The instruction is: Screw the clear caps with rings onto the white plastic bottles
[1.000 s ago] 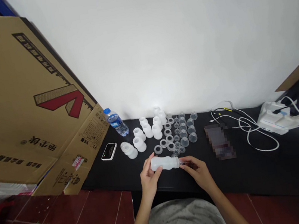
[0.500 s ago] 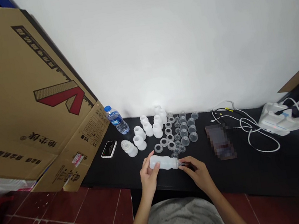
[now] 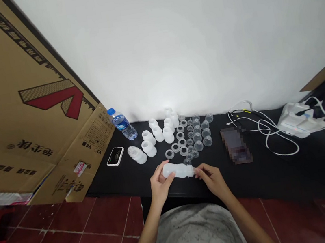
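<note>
Holding the bottle (image 3: 178, 170) on its side above the desk (image 3: 270, 178), the left grip (image 3: 159, 181) is closed around its base, thumb on the near side. The right grip (image 3: 210, 175) has its fingers pinched together at the neck end. Compared with a second ago, little has changed: the view has tilted somewhat, the bottle lies between the two grips as before, and the right fingers now cover more of the clear tip. That suggests the handling is at the same stage, with attention on that tip.

Beyond the left grip stand the white bottles (image 3: 158, 133); straight beyond the held bottle lie the rings (image 3: 180, 152), with the domes (image 3: 197, 137) to their right. To the left of the left grip is a white phone (image 3: 115, 156).

Most of the tip is hidden behind the right fingers, so how it sits in the neck cannot be told. The small clear parts (image 3: 191, 134) between rings and domes are hard to make out, and one just past the neck nearly meets the bottle's outline. A dark item (image 3: 236, 145) right of the right grip is pixelated. The box (image 3: 43, 128), far left of the left grip, is cut off by the frame.
</note>
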Demonstrator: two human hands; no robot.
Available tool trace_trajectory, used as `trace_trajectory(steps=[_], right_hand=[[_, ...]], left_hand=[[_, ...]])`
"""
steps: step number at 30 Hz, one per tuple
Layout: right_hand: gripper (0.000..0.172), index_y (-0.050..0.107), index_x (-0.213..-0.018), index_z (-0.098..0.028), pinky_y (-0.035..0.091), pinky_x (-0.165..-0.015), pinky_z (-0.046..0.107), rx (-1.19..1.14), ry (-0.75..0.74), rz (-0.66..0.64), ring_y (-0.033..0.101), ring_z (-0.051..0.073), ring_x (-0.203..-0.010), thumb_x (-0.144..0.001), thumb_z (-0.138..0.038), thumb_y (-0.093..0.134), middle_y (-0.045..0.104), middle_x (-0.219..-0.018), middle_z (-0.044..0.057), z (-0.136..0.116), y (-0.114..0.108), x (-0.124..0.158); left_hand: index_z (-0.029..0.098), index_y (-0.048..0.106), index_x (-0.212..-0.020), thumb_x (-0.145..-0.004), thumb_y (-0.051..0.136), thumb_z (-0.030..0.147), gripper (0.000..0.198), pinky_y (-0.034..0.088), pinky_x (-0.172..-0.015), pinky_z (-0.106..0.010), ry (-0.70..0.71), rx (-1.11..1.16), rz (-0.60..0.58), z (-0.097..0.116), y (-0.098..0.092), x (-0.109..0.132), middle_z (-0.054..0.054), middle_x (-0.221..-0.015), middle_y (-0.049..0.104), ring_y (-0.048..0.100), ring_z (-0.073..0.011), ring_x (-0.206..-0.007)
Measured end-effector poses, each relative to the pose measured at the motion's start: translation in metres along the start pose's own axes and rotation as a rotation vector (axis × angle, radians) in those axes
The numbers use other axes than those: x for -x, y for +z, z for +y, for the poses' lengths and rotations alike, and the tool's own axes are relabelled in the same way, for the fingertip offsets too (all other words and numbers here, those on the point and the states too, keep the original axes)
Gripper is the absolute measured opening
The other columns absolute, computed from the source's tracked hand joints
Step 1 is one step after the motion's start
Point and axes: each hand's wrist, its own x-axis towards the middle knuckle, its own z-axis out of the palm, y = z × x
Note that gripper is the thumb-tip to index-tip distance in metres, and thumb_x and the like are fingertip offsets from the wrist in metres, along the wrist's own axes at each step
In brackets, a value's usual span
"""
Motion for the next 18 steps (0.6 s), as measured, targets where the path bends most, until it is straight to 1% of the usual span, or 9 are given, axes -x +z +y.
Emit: trace_trajectory(steps=[3,4,6,8,11,12,14,16,18], right_hand=[[0.062,0.068,-0.063,-0.023,0.044,-0.058,0.029,0.036,0.0,0.008,0.056,0.017,-0.054,-0.109,-0.062,0.051,0.059,-0.055,0.001,-0.0035,0.0022,0.0004],[0.065,0.065,-0.06,-0.023,0.042,-0.057,0.029,0.037,0.004,0.015,0.054,0.016,-0.052,-0.11,-0.062,0.048,0.056,-0.053,0.0,-0.0035,0.0029,0.0006],[0.068,0.063,-0.06,-0.023,0.041,-0.057,0.029,0.015,0.003,0.027,0.054,0.016,-0.052,-0.111,-0.063,0.042,0.055,-0.053,0.0,-0.0028,0.0037,0.001],[0.063,0.067,-0.069,-0.022,0.042,-0.059,0.029,-0.016,-0.013,0.027,0.056,0.017,-0.057,-0.111,-0.062,0.042,0.06,-0.061,0.001,-0.0027,0.0033,0.0016],[0.04,0.07,-0.091,-0.023,0.044,-0.064,0.028,-0.019,-0.044,0.021,0.058,0.018,-0.067,-0.107,-0.058,0.057,0.065,-0.077,0.001,-0.0063,0.0016,0.0028],[0.036,0.069,-0.093,-0.023,0.044,-0.065,0.028,-0.007,-0.051,0.011,0.057,0.018,-0.069,-0.106,-0.056,0.06,0.064,-0.079,0.001,-0.008,0.0011,0.0032],[0.038,0.066,-0.086,-0.024,0.042,-0.065,0.028,0.018,-0.051,-0.02,0.056,0.017,-0.068,-0.107,-0.054,0.058,0.062,-0.076,0.0,-0.0108,0.0008,0.0037],[0.05,0.059,-0.072,-0.023,0.04,-0.064,0.028,0.032,-0.037,-0.049,0.053,0.016,-0.063,-0.111,-0.053,0.05,0.056,-0.066,-0.001,-0.0111,0.0013,0.0038],[0.06,0.052,-0.063,-0.024,0.038,-0.061,0.029,0.039,-0.022,-0.044,0.05,0.015,-0.056,-0.113,-0.054,0.043,0.05,-0.058,-0.002,-0.0088,0.0022,0.0036]], left_hand=[[0.019,0.079,-0.122,-0.079,0.09,0.051,0.055,0.063,-0.091,-0.037,0.02,0.02,-0.038,-0.0012,0.001,0.0011,-0.012,-0.115,0.081,0.077,-0.028,-0.101],[0.019,0.079,-0.122,-0.079,0.089,0.051,0.055,0.063,-0.093,-0.038,0.019,0.026,-0.04,-0.0021,0.001,0.0012,-0.013,-0.116,0.082,0.078,-0.0286,-0.102],[0.019,0.079,-0.122,-0.079,0.089,0.053,0.056,0.063,-0.094,-0.039,0.013,0.026,-0.033,-0.0044,0.0004,0.0011,-0.013,-0.117,0.082,0.078,-0.0294,-0.103],[0.018,0.078,-0.123,-0.08,0.088,0.052,0.055,0.063,-0.094,-0.039,0.005,0.016,-0.016,-0.0063,-0.0005,0.0008,-0.014,-0.119,0.081,0.078,-0.0296,-0.105],[0.018,0.077,-0.124,-0.081,0.088,0.05,0.054,0.062,-0.094,-0.038,0.002,0.008,0.002,-0.0077,-0.0017,0.0003,-0.013,-0.121,0.081,0.078,-0.0293,-0.105],[0.018,0.077,-0.124,-0.081,0.088,0.05,0.054,0.062,-0.094,-0.038,0.003,0.012,0.002,-0.0078,-0.0018,0.0003,-0.014,-0.121,0.081,0.078,-0.0293,-0.106],[0.018,0.077,-0.125,-0.081,0.089,0.05,0.055,0.062,-0.096,-0.039,0.006,0.025,-0.013,-0.0082,-0.0018,0.0005,-0.014,-0.121,0.081,0.078,-0.0298,-0.107],[0.019,0.077,-0.126,-0.081,0.089,0.051,0.057,0.062,-0.097,-0.04,0.008,0.034,-0.044,-0.0088,-0.0017,0.0009,-0.014,-0.122,0.081,0.078,-0.0304,-0.109],[0.019,0.077,-0.126,-0.081,0.089,0.051,0.057,0.062,-0.097,-0.039,0.015,0.037,-0.064,-0.0095,-0.0015,0.0013,-0.014,-0.123,0.081,0.078,-0.0306,-0.11]])
